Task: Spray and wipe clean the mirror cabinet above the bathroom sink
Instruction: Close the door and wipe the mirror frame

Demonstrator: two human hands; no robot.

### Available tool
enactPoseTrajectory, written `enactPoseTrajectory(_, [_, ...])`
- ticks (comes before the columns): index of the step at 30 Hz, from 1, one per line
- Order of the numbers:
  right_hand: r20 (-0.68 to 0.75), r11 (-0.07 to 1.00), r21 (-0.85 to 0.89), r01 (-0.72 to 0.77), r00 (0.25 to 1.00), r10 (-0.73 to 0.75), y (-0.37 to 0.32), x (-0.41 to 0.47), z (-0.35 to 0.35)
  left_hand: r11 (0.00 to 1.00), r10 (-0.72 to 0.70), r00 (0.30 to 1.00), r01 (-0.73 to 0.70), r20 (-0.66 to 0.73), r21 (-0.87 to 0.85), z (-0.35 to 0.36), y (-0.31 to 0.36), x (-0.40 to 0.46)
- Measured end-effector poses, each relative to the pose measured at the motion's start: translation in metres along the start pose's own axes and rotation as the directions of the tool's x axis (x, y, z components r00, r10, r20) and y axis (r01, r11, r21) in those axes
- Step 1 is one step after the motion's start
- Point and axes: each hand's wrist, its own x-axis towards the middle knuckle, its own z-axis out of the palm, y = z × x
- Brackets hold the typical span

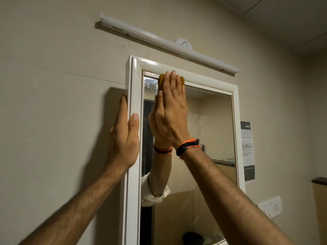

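Note:
The mirror cabinet [134, 76] has a white frame and hangs on a beige wall. Its mirror glass [212, 124] reflects my arm. My right hand [172, 110] lies flat with straight fingers near the top left of the glass and presses a mustard-yellow cloth [182, 80] against it; most of the cloth is hidden under the hand. My left hand [124, 138] rests open against the cabinet's left side, fingers on the outer edge and thumb on the front of the frame. A smeared patch shows in the top left corner of the glass. No spray bottle is in view.
A white tube light [169, 44] is mounted on the wall just above the cabinet. A printed notice [247, 149] hangs to the cabinet's right, with a white switch plate [270, 206] below it and a dark ledge [319, 180] at the far right.

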Motion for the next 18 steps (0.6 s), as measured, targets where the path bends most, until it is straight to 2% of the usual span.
enactPoseTrajectory(4, [-0.003, 0.999, 0.001, 0.054, 0.999, -0.054, -0.024, 0.002, 0.011, 1.0, -0.001, 1.0, 0.001, -0.005, 0.026, -0.002, 0.005, 0.0])
enactPoseTrajectory(18, [0.025, 0.998, 0.005, 0.055, 0.998, -0.055, -0.035, -0.002, 0.011, 0.999, -0.042, 0.999, 0.042, 0.022, 0.005, -0.004, 0.014, -0.002])
